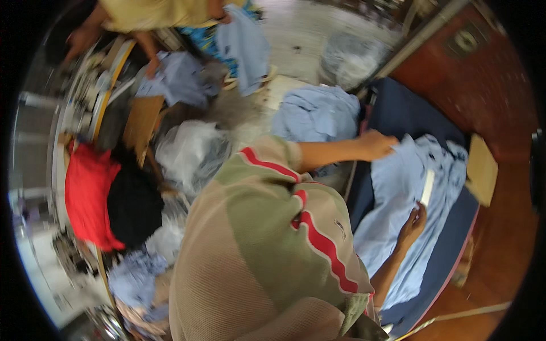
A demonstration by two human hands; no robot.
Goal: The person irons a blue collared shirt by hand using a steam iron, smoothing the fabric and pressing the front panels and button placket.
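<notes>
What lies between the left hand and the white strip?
In the head view, the light-blue garment lies between the left hand and the white strip.

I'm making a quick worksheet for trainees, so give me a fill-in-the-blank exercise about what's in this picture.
1. The left hand is at the edge of a garment whose colour is light ____.
2. The narrow strip at the fingertips of the right hand is coloured ____.
3. On the picture's left, a black cloth lies beside another cloth, whose colour is ____.

Missing words: blue; white; red.
</notes>
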